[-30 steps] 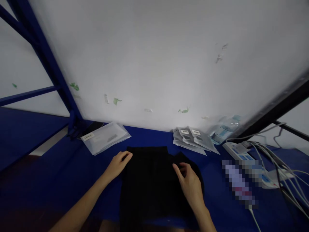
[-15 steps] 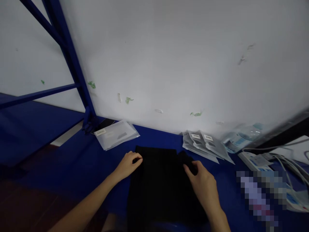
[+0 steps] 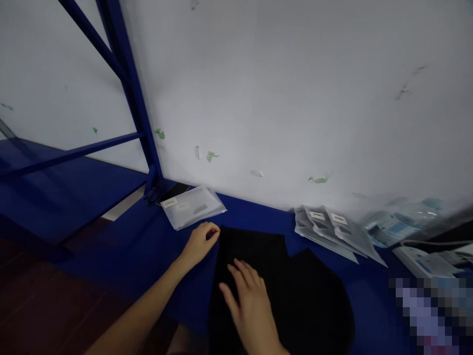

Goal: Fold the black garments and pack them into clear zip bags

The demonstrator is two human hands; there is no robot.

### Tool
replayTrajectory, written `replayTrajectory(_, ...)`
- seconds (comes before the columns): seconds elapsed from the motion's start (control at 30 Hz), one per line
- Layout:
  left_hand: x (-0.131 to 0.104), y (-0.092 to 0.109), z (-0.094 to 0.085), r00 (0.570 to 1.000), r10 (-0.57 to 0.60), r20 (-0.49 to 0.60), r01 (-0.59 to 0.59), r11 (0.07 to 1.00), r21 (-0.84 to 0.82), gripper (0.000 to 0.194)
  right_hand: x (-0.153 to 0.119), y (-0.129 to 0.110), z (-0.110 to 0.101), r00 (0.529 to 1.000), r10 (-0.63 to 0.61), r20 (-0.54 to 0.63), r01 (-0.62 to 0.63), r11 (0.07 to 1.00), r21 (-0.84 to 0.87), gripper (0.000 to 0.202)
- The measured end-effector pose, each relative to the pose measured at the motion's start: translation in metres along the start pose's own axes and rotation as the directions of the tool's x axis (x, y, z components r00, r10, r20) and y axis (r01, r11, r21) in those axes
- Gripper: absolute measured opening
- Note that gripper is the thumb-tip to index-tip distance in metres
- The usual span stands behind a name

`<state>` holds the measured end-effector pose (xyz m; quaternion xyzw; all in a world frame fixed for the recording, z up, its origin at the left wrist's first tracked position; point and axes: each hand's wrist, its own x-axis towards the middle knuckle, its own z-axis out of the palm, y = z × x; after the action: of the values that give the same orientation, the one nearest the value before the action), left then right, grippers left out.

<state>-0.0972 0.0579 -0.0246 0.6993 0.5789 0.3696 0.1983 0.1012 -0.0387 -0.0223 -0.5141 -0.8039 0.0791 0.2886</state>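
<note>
A black garment lies spread on the blue tabletop in front of me; its exact kind is too dark to make out. My left hand pinches the garment's upper left corner between thumb and fingertips. Over the left half of the cloth, my right hand is stretched out with its fingers apart and nothing gripped in it. On the right, a wider flap of the garment spreads out past a notch in its top edge.
Clear plastic bags with labels lie behind at the left, and several more bags at the right. Farther right are a plastic bottle and a power strip with cables. A blue metal frame rises at left against the white wall.
My right hand has let go of the garment's right side and moved left over the cloth. The right flap now lies unfolded wider. My left hand keeps its corner; the view has shifted left.
</note>
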Motion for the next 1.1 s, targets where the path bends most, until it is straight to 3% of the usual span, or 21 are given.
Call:
replayTrajectory(0.1, 0.02, -0.022, -0.03, 0.997, -0.038, -0.064, 0.042, 0.997, 0.062, 0.012, 0.014, 0.029, -0.024, 0.964, 0.249, -0.089, -0.239, 0.964, 0.115, 0.043)
replayTrajectory(0.13, 0.027, -0.031, -0.04, 0.996, -0.053, -0.07, 0.059, 0.995, 0.081, 0.012, 0.018, 0.04, -0.03, 0.932, 0.356, -0.069, -0.347, 0.931, 0.115, 0.047)
replayTrajectory(0.2, 0.039, -0.047, -0.054, 0.996, -0.08, -0.044, 0.084, 0.991, 0.105, 0.013, 0.026, 0.056, -0.036, 0.872, 0.482, 0.089, -0.489, 0.866, 0.101, 0.054)
replayTrajectory(0.3, 0.049, -0.065, -0.061, 0.994, -0.108, 0.03, 0.104, 0.988, 0.115, 0.017, 0.035, 0.066, -0.031, 0.815, 0.531, 0.233, -0.554, 0.832, 0.041, 0.065)
replayTrajectory(0.4, 0.051, -0.075, -0.058, 0.989, -0.121, 0.081, 0.112, 0.987, 0.111, 0.02, 0.044, 0.064, -0.019, 0.824, 0.517, 0.231, -0.538, 0.843, 0.03, 0.068)
replayTrajectory(0.5, 0.05, -0.077, -0.058, 0.988, -0.125, 0.087, 0.115, 0.987, 0.114, 0.021, 0.051, 0.062, -0.007, 0.828, 0.497, 0.259, -0.54, 0.832, 0.127, 0.064)
replayTrajectory(0.63, 0.042, -0.055, -0.062, 0.995, -0.095, -0.017, 0.097, 0.986, 0.134, 0.018, 0.05, 0.059, -0.003, 0.84, 0.487, 0.239, -0.543, 0.759, 0.36, 0.059)
replayTrajectory(0.73, 0.023, -0.016, -0.056, 0.997, -0.031, -0.072, 0.04, 0.991, 0.129, 0.016, 0.038, 0.054, -0.02, 0.886, 0.413, 0.214, -0.453, 0.663, 0.597, 0.057)
replayTrajectory(0.8, 0.005, 0.014, -0.044, 0.999, 0.035, -0.012, -0.034, 0.995, 0.096, 0.015, 0.025, 0.053, -0.038, 0.89, 0.388, 0.24, -0.435, 0.562, 0.704, 0.053)
replayTrajectory(0.93, -0.03, 0.057, -0.004, 0.966, 0.122, 0.227, -0.118, 0.992, -0.032, 0.015, -0.007, 0.067, -0.069, 0.794, 0.519, 0.318, -0.55, 0.388, 0.74, 0.05)
replayTrajectory(1.03, -0.044, 0.065, 0.023, 0.935, 0.098, 0.342, -0.076, 0.994, -0.076, 0.016, -0.029, 0.086, -0.08, 0.721, 0.592, 0.36, -0.611, 0.299, 0.733, 0.048)
replayTrajectory(1.1, -0.047, 0.062, 0.033, 0.924, 0.095, 0.371, -0.069, 0.994, -0.083, 0.016, -0.038, 0.094, -0.085, 0.7, 0.613, 0.365, -0.623, 0.276, 0.732, 0.047)
